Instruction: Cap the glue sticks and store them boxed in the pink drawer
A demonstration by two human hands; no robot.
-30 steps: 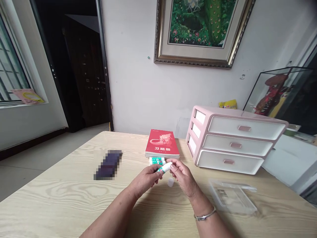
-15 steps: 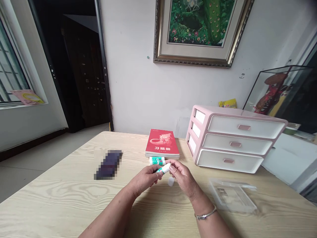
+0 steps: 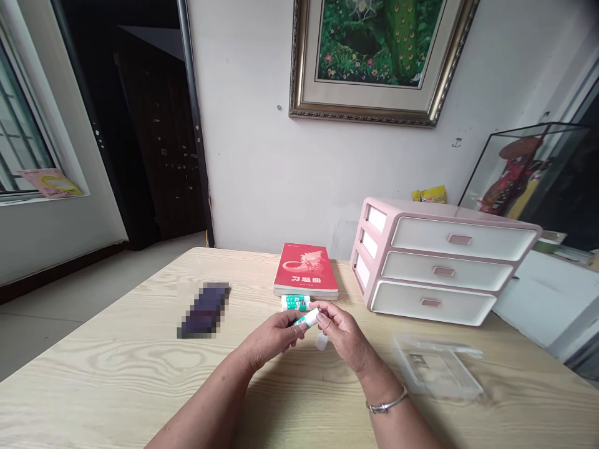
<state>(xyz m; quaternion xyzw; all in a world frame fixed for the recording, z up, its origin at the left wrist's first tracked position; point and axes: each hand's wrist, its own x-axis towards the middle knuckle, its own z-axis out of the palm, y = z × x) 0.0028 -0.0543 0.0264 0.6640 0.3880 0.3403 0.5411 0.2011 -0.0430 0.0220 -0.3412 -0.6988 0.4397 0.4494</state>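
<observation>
A white and green glue stick [image 3: 307, 320] is tilted above the table between both hands. My left hand [image 3: 277, 337] is closed around its lower left part. The thumb and fingers of my right hand [image 3: 342, 328] pinch its upper right end, partly hiding it. Below the stick, a translucent white cap [image 3: 321, 342] rests on the table. A second, thicker green and white glue stick [image 3: 294, 303] lies on its side just beyond my hands, against the near edge of a red book [image 3: 306, 269].
A pink and white drawer unit [image 3: 440, 268] stands at the back right of the wooden table [image 3: 116, 386]. In front of it lies a clear plastic case [image 3: 440, 371]. A dark pixelated object [image 3: 204, 310] is at left. A framed picture [image 3: 374, 103] hangs on the wall.
Both hands keep their hold on the glue stick. The view has shifted very slightly; otherwise almost nothing differs.
</observation>
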